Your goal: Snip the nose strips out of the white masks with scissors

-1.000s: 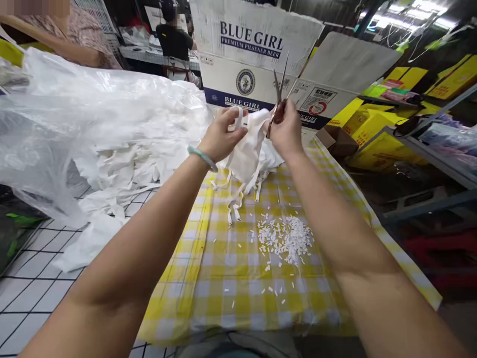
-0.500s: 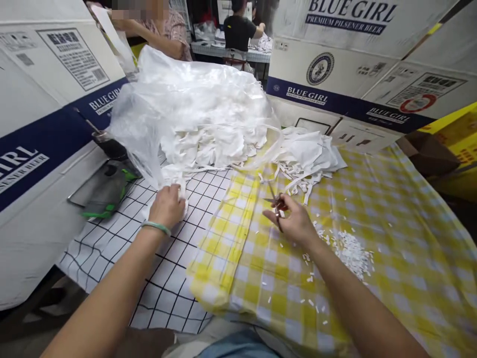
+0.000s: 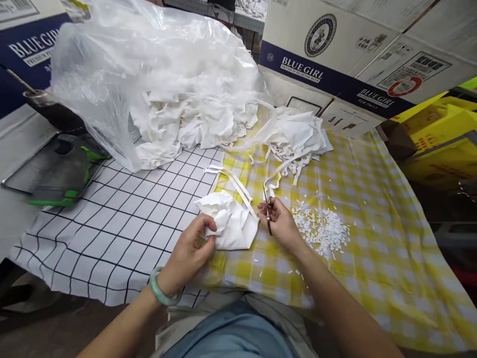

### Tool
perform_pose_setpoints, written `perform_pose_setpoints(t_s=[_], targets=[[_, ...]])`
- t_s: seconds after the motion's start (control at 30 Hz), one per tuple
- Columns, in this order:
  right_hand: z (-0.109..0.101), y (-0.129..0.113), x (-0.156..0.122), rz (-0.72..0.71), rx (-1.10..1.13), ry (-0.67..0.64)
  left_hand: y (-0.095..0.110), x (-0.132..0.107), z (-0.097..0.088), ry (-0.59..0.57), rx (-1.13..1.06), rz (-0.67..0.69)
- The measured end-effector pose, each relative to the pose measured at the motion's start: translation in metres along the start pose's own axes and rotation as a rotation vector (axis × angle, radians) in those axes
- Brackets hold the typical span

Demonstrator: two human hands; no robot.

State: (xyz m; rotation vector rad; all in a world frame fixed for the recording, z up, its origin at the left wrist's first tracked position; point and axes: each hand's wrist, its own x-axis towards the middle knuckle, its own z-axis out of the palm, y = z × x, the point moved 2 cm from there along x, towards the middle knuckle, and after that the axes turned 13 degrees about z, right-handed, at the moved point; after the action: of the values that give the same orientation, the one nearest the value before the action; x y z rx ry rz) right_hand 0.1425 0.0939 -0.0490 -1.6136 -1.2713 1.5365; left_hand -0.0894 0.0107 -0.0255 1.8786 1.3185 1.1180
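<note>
A white cloth piece with long narrow straps (image 3: 233, 226) is pinched at its left edge between the thumb and fingers of my left hand (image 3: 192, 251). My right hand (image 3: 283, 226) is closed around small scissors (image 3: 268, 216), their blades pointing away from me, just right of the cloth's strap end. Whether the right fingertips also touch the strap I cannot tell. Behind the hands lies a heap of similar white cloth pieces (image 3: 201, 122), spilling from a clear plastic bag (image 3: 149, 54). A smaller stack of white strapped pieces (image 3: 298, 132) sits to its right.
Small white clippings (image 3: 324, 231) are scattered beside my right forearm on the yellow checked cover (image 3: 376, 238). A white grid-patterned cloth (image 3: 122, 219) covers the left side. A dark green-edged holder (image 3: 67, 166) stands at left; printed cartons (image 3: 335, 54) rise behind.
My left hand has come from the heap towards me and rightward, bringing one white cloth piece. The right hand still holds the scissors. The view has tilted downward.
</note>
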Motion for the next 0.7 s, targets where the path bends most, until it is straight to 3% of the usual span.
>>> perform_pose_setpoints(t_s=[0.07, 0.17, 0.2, 0.27, 0.33, 0.4, 0.47, 0.53, 0.63, 0.7], targets=[[0.000, -0.001, -0.002, 0.010, -0.060, -0.001, -0.002, 0.002, -0.011, 0.091, 0.055, -0.043], [0.006, -0.007, -0.004, -0.031, -0.305, 0.054, 0.007, 0.004, -0.018, 0.369, 0.340, 0.033], [0.008, -0.009, -0.004, -0.061, -0.370, 0.081, 0.012, 0.004, -0.015, 0.415, 0.345, 0.059], [0.013, -0.013, -0.003, -0.113, -0.392, 0.100, 0.019, 0.004, 0.000, 0.307, 0.082, -0.008], [0.015, -0.018, -0.005, -0.131, -0.336, 0.073, 0.024, 0.002, 0.025, 0.043, -0.388, -0.269], [0.016, -0.025, -0.011, -0.150, -0.252, 0.024, 0.029, 0.000, 0.049, -0.100, -0.830, -0.566], [0.014, -0.034, -0.025, -0.199, -0.098, -0.034, 0.035, 0.004, 0.064, -0.042, -1.174, -0.721], [0.013, -0.040, -0.045, -0.261, 0.057, -0.100, 0.041, 0.015, 0.067, 0.095, -1.388, -0.724], [0.013, -0.041, -0.082, -0.350, 0.051, -0.169, 0.045, 0.032, 0.059, 0.219, -1.439, -0.681], [0.011, -0.039, -0.107, -0.369, -0.069, -0.307, 0.044, 0.040, 0.048, 0.254, -1.377, -0.672]])
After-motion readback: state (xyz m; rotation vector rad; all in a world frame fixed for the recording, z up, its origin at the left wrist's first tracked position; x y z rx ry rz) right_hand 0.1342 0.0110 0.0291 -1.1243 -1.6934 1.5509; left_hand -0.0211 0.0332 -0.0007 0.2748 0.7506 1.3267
